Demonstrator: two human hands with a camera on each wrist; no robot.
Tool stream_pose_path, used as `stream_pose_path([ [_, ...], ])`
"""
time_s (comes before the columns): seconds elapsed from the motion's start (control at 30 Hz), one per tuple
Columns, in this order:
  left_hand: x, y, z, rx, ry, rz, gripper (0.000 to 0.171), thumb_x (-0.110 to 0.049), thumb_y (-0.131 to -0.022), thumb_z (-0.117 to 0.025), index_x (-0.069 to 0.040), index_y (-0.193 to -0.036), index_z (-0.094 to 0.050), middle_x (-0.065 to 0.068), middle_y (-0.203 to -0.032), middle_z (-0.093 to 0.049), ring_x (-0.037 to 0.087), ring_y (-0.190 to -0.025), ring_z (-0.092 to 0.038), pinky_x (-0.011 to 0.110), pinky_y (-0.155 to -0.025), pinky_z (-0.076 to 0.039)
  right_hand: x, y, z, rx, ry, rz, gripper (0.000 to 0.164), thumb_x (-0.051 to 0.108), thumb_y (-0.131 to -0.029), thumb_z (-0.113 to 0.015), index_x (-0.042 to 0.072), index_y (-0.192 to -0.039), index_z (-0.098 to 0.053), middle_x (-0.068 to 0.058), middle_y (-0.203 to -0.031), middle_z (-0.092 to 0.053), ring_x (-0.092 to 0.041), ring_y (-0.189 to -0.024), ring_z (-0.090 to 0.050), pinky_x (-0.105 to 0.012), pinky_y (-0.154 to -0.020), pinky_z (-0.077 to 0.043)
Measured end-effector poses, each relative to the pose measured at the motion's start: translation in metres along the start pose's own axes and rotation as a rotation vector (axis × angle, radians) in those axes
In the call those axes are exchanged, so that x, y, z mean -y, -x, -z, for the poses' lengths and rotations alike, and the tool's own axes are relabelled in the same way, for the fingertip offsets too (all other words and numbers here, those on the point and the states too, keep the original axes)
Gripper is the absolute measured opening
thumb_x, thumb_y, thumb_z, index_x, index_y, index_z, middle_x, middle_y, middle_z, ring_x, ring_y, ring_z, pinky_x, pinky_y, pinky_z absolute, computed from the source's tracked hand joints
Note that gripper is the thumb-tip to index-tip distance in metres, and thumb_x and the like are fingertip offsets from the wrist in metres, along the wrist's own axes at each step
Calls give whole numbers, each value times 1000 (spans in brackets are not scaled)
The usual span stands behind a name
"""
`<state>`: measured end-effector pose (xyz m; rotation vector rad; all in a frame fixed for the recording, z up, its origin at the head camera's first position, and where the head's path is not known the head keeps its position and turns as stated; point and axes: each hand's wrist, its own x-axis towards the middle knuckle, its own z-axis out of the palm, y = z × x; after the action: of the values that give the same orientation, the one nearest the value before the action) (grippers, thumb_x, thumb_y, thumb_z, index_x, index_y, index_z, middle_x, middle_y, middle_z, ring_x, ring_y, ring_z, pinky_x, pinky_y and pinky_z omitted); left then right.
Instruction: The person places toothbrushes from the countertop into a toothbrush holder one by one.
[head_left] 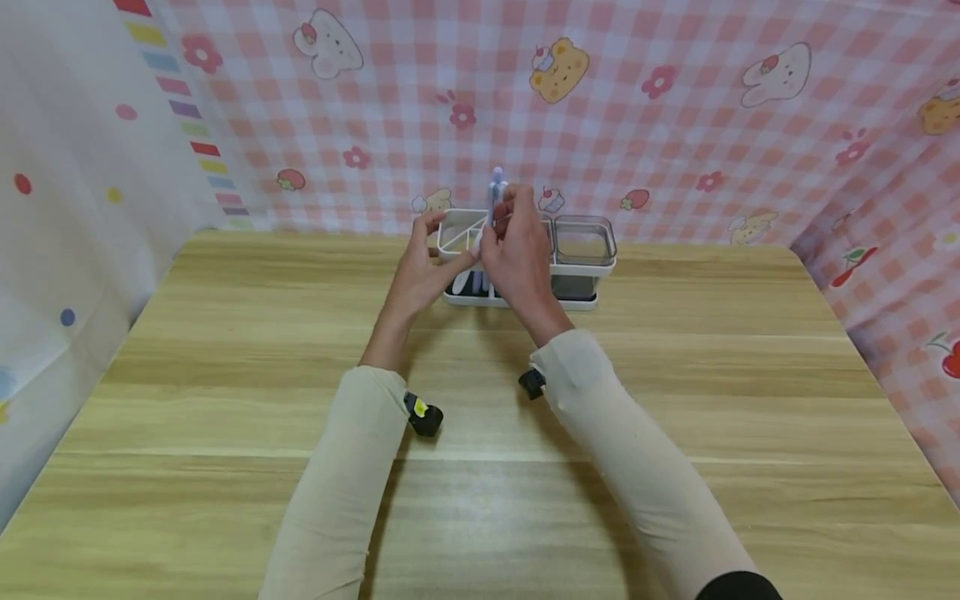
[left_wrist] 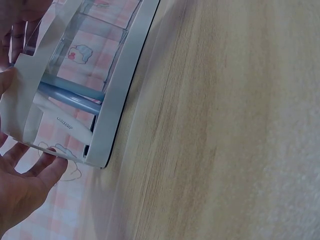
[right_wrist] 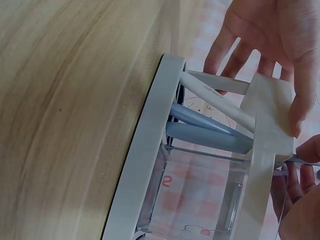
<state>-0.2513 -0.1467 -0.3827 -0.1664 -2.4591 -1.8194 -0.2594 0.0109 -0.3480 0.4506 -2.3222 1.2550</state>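
Observation:
A white desk organizer point(head_left: 581, 270) with clear cups stands at the table's back edge. My left hand point(head_left: 418, 271) holds its left end, fingers along the side and thumb at the top rim. Over the divided left compartment, my right hand point(head_left: 522, 250) pinches a pale blue pen point(head_left: 497, 185) with a shaped top, held upright. Inside that compartment, a white pen with dark lettering point(right_wrist: 217, 101) and two blue pens point(right_wrist: 207, 136) lean. In the left wrist view, the left hand's fingers point(left_wrist: 50, 167) touch the organizer's end. The right fingers partly hide the held pen.
The wooden table point(head_left: 480, 500) stretches out in front of the organizer. A pink checked cloth point(head_left: 420, 108) hangs close behind, and a white dotted cloth point(head_left: 82, 250) hangs at the left. On the organizer's right side sits a clear square cup point(head_left: 585, 240).

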Motion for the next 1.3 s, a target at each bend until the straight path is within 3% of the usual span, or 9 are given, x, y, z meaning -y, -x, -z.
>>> stream_pose_path([
  [0.53,0,-2,-1,-4,-22,9,75,-36,-90,-74,-18,-151,-33,15,-154,-38,34,-125,-47,47,-96,-45,-3,9,-3,38,131,114,32,7,-96,-66,3,-122,-49,-13,-108,-63,-24,-94,-65,-38,-78,-53],
  [0.87,-1,-1,0,4,-21,19,78,-39,-90,-74,-19,-152,-32,13,-157,-35,35,-127,-46,50,-96,-46,-8,15,1,48,103,204,30,5,-94,-67,-1,-120,-52,-15,-103,-63,-26,-91,-61,-38,-78,-51],
  [1.1,-2,-1,0,3,-18,18,78,-37,-89,-75,-18,-152,-33,14,-156,-36,37,-127,-47,50,-98,-45,-9,19,7,92,75,195,29,5,-94,-68,0,-118,-52,-16,-107,-61,-27,-101,-63,-36,-90,-52],
  [1.3,-2,0,2,21,-16,8,81,-41,-90,-75,-18,-153,-31,13,-158,-33,36,-126,-47,50,-93,-48,-10,23,12,105,104,244,27,8,-96,-67,-1,-117,-53,-14,-105,-59,-27,-101,-61,-37,-87,-52],
])
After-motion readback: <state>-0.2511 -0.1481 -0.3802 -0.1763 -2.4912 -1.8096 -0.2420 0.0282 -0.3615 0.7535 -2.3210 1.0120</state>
